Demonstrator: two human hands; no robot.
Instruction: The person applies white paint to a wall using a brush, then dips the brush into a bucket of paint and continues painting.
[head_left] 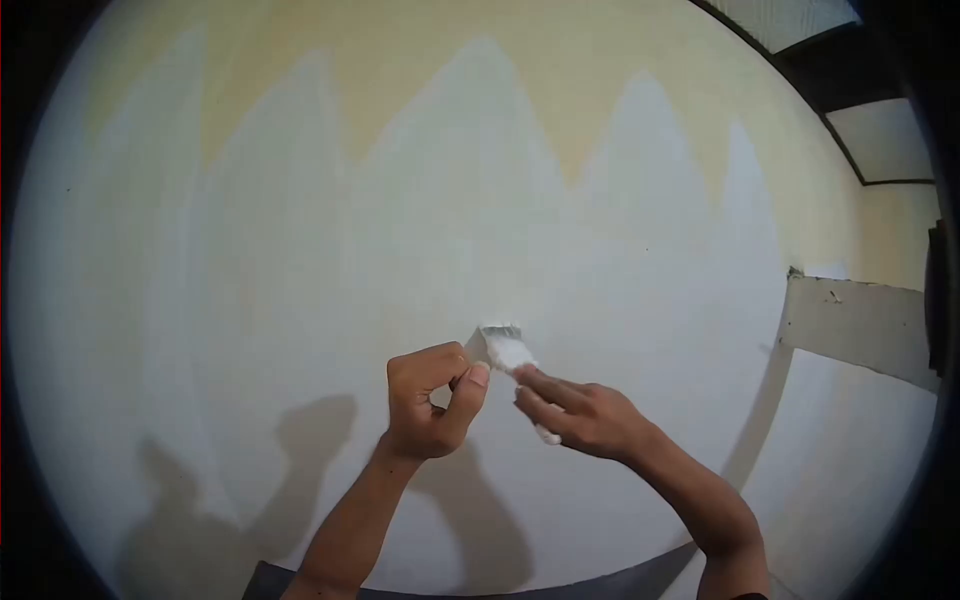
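My right hand point(575, 410) is wrapped around the handle of a paintbrush point(510, 350). White paint coats much of the brush, and its bristles point up at the wall point(450, 230). The butt of the handle sticks out below my fingers. Just left of the brush, my left hand point(432, 395) is closed, thumb and index finger pressed together; what they pinch, if anything, is hidden. White paint covers most of the wall and ends in jagged peaks, with pale yellow above them.
At the right, a grey board point(855, 325) juts out from the wall. A dark-framed ceiling point(820, 65) shows at the upper right. A dark grey edge point(590, 590) runs along the bottom. Shadows of my arms and head fall on the lower wall.
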